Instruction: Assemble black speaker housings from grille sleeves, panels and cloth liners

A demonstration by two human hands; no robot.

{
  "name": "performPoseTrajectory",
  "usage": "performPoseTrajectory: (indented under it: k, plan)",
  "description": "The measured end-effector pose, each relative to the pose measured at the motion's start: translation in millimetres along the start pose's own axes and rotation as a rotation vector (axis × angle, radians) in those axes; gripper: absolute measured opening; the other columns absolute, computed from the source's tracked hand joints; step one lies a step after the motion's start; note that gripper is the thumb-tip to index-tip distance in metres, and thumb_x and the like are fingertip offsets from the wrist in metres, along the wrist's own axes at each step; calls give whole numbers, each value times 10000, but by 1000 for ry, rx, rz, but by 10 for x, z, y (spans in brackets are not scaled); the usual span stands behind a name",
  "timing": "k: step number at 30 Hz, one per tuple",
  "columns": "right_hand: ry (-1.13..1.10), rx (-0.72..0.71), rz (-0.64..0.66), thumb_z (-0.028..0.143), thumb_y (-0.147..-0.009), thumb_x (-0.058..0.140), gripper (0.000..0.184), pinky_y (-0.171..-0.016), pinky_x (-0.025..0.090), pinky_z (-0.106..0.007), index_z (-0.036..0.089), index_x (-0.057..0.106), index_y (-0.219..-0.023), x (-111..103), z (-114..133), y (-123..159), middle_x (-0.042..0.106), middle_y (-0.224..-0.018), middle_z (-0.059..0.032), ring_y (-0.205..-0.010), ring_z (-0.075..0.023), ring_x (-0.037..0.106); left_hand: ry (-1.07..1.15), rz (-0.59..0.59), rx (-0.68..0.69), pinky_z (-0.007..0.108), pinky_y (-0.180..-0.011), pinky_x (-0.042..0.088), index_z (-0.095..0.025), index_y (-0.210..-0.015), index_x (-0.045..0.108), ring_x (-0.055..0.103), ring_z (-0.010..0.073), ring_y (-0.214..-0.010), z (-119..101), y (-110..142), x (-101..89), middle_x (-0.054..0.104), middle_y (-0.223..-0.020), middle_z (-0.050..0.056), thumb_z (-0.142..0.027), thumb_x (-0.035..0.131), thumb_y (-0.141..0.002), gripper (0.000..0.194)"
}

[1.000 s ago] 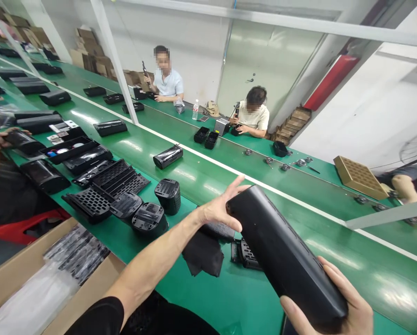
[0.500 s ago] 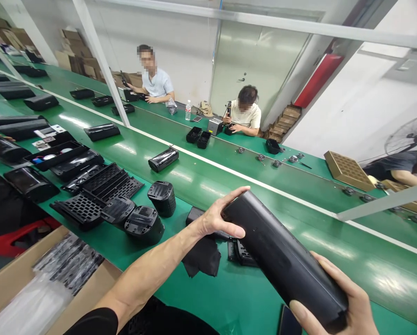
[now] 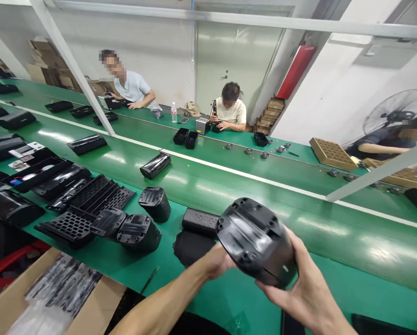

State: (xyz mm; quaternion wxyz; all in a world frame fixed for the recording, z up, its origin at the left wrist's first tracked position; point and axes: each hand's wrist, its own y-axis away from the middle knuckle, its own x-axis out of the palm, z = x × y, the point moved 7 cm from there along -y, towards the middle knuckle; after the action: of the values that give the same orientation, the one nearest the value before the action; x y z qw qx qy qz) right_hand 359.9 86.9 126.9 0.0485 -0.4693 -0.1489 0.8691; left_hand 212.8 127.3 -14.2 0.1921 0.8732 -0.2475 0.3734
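Observation:
A long black plastic speaker casing (image 3: 252, 235) is up in front of me, its ribbed end with screw holes turned toward the camera. My right hand (image 3: 301, 279) grips its right side, thumb below and fingers around the back. My left hand (image 3: 220, 260) is at its lower left, with the fingers hidden behind the casing. Behind my left hand, a black cloth (image 3: 189, 249) lies on the green bench. Just beyond the cloth rests a casing with an oval-holed grille (image 3: 200, 220).
Upright black casings (image 3: 155, 204) and perforated grille panels (image 3: 100, 195) crowd the left. A green conveyor (image 3: 208, 186) runs beyond the bench, carrying a casing (image 3: 155, 164). A carton (image 3: 100, 298) of wrapped parts stands lower left. Co-workers sit across, one in a cream shirt (image 3: 231, 111).
The casing has swung from a lengthwise view to end-on, its ribbed end now facing me. My left hand has gone from the upper end to behind it. The view has shifted right.

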Motion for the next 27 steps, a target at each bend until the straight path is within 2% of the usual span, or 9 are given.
performPoseTrajectory:
  k: [2, 4, 6, 8, 10, 13, 18, 22, 27]
  plan:
    - [121, -126, 87, 335, -763, 768, 980, -995, 571, -470, 296, 312, -1629, -34, -8, 30, 577, -1493, -111, -1273, -361, 632, -50, -5, 141, 588, -1182, 403, -308, -1517, 549, 419, 403, -1514, -403, 125, -110, 484, -1633, 127, -751, 765, -768, 897]
    - [269, -215, 161, 278, -727, 734, 975, -981, 561, -497, 281, 337, -1618, -11, -26, 60, 592, -1472, -124, -1256, -368, 629, -307, 81, 264, 544, -1241, 339, -316, -1620, 400, 324, 426, -1555, -762, 234, -69, 316, -1722, 131, -615, 984, -537, 1266]
    - [334, -225, 226, 261, -710, 735, 985, -970, 556, -516, 264, 352, -1617, 52, -75, 79, 618, -1435, -137, -1223, -376, 636, -584, 87, 246, 541, -1253, 311, -301, -1600, 437, 376, 430, -1510, -896, 280, -25, 390, -1665, 138, -476, 1008, -553, 1205]
    - [307, -195, 287, 293, -734, 768, 1014, -987, 548, -540, 283, 323, -1644, 116, -151, 118, 607, -1447, -139, -1243, -393, 622, -707, 56, 222, 532, -1223, 346, -291, -1548, 495, 458, 414, -1431, -900, 298, -14, 484, -1568, 127, -426, 969, -624, 1047]
    - [203, -128, 308, 387, -775, 809, 1034, -1058, 509, -583, 336, 285, -1665, 131, -273, 209, 521, -1556, -132, -1369, -427, 536, -678, 25, 220, 499, -1151, 421, -286, -1522, 497, 527, 385, -1338, -841, 325, -49, 528, -1492, 116, -433, 936, -662, 977]
    - [-103, 113, 278, 562, -837, 775, 1018, -1120, 474, -592, 375, 228, -1674, 119, -569, 465, 360, -1694, -110, -1494, -440, 417, -570, 9, 210, 445, -1038, 489, -273, -1516, 460, 585, 340, -1219, -746, 395, -167, 550, -1425, 113, -479, 899, -697, 952]
    - [-481, 499, 219, 647, -824, 754, 920, -1082, 504, -508, 383, 323, -1593, 266, -826, 998, 464, -1625, -100, -1417, -398, 521, -560, 139, 15, 450, -1074, 455, -288, -1581, 352, 543, 354, -1273, -621, 511, -230, 511, -1454, 120, -474, 944, -631, 1134]
    - [-523, 594, 175, 654, -803, 755, 808, -1085, 471, -469, 370, 445, -1493, 315, -760, 1192, 472, -1609, -70, -1418, -398, 499, -601, 129, 0, 426, -1042, 450, -289, -1536, 416, 553, 329, -1216, -580, 556, -212, 541, -1400, 98, -437, 936, -632, 1054]
    - [-558, 574, 124, 604, -796, 786, 738, -1140, 411, -456, 349, 503, -1429, 322, -788, 1240, 497, -1581, -66, -1445, -396, 463, -611, 76, 51, 398, -992, 456, -271, -1480, 480, 560, 312, -1154, -498, 539, -198, 578, -1314, 73, -443, 904, -631, 964]
